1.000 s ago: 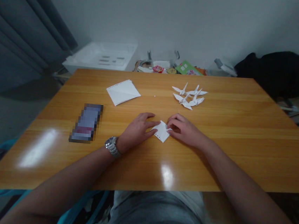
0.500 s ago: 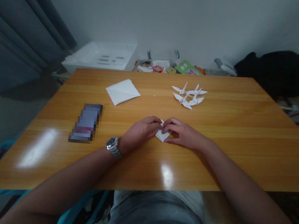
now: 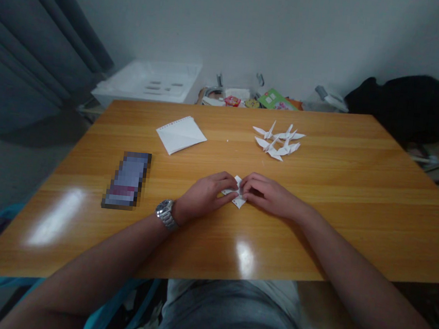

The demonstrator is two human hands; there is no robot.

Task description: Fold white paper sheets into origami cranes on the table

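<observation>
A small folded piece of white paper (image 3: 239, 202) lies on the wooden table between my hands, one corner pointing toward me, with punched holes along an edge. My left hand (image 3: 214, 191), wearing a metal watch (image 3: 166, 214) on the wrist, grips the paper's left side between thumb and fingers. From the right, my right hand (image 3: 267, 194) pinches the paper's other side, fingers bent and thumb below. The fingers cover part of the paper. Beyond my right hand, several white paper cranes (image 3: 278, 141) stand in a cluster.
A stack of white loose-leaf sheets (image 3: 181, 135) rests at the back left of the table (image 3: 340, 197). A phone with a blurred screen (image 3: 128, 179) lies left of my left hand. Behind the table are a white basin (image 3: 149, 83) and a green booklet (image 3: 276, 100).
My left thumb has moved down to the paper's left edge, and my right fingers have drawn in at its right side. More of the paper's middle shows, with its folds partly opened.
</observation>
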